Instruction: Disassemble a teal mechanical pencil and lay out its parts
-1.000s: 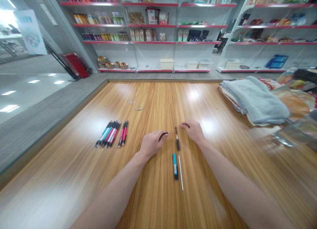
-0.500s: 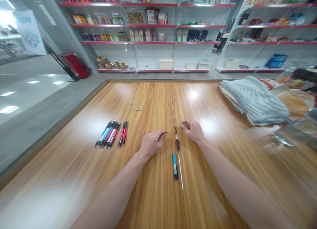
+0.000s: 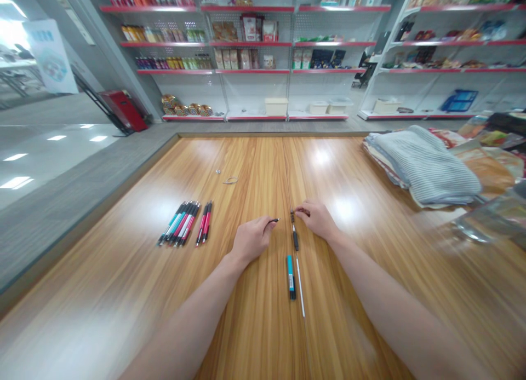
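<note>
My left hand [image 3: 251,240] is closed on a small black pen part [image 3: 273,220], whose narrow end points right. Across from it, my right hand [image 3: 315,217] has its fingertips pinched together beside some tiny dark pieces [image 3: 292,217]; what lies between those fingers is too small to make out. Below these pieces, in a rough line, come a black grip piece [image 3: 295,240] and a thin white refill [image 3: 301,287]. A teal and black pen barrel [image 3: 290,276] lies just left of the refill.
Several teal, pink and black pens [image 3: 177,223] lie side by side at the left, with two pink pens [image 3: 204,223] next to them. A thin loop [image 3: 230,180] lies farther back. Folded cloths [image 3: 423,163] and a clear container [image 3: 489,216] are at the right.
My right hand has moved slightly left, bringing its fingertips up to the tiny dark pieces. My left hand stays in place with the black pen part.
</note>
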The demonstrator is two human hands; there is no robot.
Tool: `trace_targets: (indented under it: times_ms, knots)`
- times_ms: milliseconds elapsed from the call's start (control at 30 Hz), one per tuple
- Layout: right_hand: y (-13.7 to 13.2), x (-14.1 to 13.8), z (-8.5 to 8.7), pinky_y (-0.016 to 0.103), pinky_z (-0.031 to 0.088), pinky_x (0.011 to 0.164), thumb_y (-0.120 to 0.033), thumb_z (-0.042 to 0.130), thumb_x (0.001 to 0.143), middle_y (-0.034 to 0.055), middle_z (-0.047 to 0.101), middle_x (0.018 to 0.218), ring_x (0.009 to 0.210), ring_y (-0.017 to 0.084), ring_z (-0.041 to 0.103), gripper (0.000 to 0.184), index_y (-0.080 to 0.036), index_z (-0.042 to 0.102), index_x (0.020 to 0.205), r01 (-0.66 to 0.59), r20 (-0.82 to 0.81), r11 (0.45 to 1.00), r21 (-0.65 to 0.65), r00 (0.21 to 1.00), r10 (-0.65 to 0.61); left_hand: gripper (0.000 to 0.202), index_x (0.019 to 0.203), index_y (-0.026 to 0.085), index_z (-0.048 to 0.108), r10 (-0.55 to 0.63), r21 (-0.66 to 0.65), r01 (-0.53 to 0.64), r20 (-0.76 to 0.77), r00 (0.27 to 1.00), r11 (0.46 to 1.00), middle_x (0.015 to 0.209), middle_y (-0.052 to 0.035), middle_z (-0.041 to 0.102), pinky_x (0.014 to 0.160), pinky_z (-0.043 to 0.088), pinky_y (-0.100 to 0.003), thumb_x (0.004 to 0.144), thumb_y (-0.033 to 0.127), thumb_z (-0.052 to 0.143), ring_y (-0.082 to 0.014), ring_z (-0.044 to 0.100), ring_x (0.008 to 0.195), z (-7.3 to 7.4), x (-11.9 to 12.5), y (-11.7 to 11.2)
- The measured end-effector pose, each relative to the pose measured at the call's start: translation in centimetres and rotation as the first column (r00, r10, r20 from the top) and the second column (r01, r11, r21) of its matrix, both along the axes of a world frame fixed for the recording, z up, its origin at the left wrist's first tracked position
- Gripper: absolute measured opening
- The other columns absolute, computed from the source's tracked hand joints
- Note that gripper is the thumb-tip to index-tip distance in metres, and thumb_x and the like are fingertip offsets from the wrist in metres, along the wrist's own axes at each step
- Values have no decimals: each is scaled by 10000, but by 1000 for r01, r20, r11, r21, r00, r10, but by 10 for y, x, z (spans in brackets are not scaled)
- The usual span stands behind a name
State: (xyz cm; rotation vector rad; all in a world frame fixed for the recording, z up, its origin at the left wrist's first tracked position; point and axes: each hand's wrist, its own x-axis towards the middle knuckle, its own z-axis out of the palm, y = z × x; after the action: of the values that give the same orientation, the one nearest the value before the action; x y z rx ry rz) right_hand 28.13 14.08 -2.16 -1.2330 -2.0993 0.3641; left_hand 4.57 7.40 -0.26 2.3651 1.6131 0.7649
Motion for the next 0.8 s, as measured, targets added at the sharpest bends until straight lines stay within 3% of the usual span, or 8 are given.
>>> trace_targets:
  times_ms: [200,367,600,800]
  knots:
    - [1,0,-1,273,454,722,-191,600,841,34,628,845,791,155,590,127,-201,691,929,-20,-47,1000,3,999,21,251,960,220,605,34,-1,-34,-9,999,999,900,-31,687,691,424,-255,971,347,389,-167,638,839,1,1,1]
    - [2,0,-1,271,455,715,-179,609,831,33,627,831,775,152,586,108,-194,692,899,-19,-55,1000,0,998,19,291,1028,215,609,122,-36,-124,-47,991,992,929,-52,694,680,432,-273,938,437,444,-196,644,858,0,13,17]
    - [1,-1,-1,269,472,742,-167,615,827,35,646,873,798,150,604,146,-197,670,958,-33,-82,999,-12,996,32,276,1013,269,652,70,-61,-75,-79,994,995,918,-47,704,673,435,-292,919,448,464,-226,650,877,-1,33,50]
    - [1,-4,-2,276,475,747,-166,604,830,40,647,900,812,157,606,172,-204,660,988,-34,-77,999,-21,997,32,257,972,291,678,27,-98,-36,-90,996,994,872,-30,709,643,427,-276,860,484,552,-222,654,856,1,35,55]
